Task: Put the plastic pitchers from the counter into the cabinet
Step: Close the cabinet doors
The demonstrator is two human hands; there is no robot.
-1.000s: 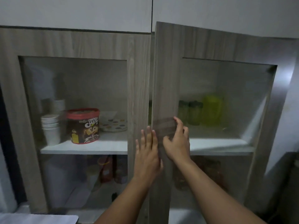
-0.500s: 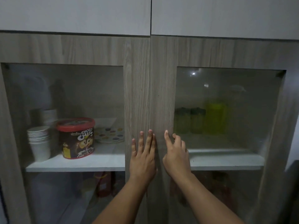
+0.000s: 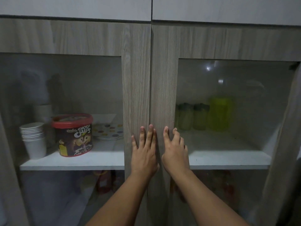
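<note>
Nearest are the two forearms, rising from the bottom edge to the middle of the cabinet; the left hand [image 3: 144,151] lies flat with straight fingers on the stile of the left door [image 3: 136,88], its fingertips crossing the seam, grasping nothing; the right hand [image 3: 175,151] presses its palm on the stile of the right door [image 3: 164,88], index finger straight, the others loosely bent, and it too holds nothing. Both doors appear flush and closed; the risk here is a fingertip caught in the seam, since the left middle finger sits right on it, or a door springing back if the latch has not seated when the pressure comes off.

Behind the left glass, on the white shelf [image 3: 73,160], stand a stack of paper cups [image 3: 34,139], a Choco Chips tub [image 3: 74,135] and dotted plates [image 3: 108,130]; behind the right glass, towards the back, stand a yellow-green pitcher [image 3: 219,114] and two smaller green containers [image 3: 193,116], upright and close together, seemingly touching; whether these are all the pitchers I cannot tell, as the counter is out of view; a hard shove on the doors could rattle the glass, though the pitcher looks well back from it.
</note>
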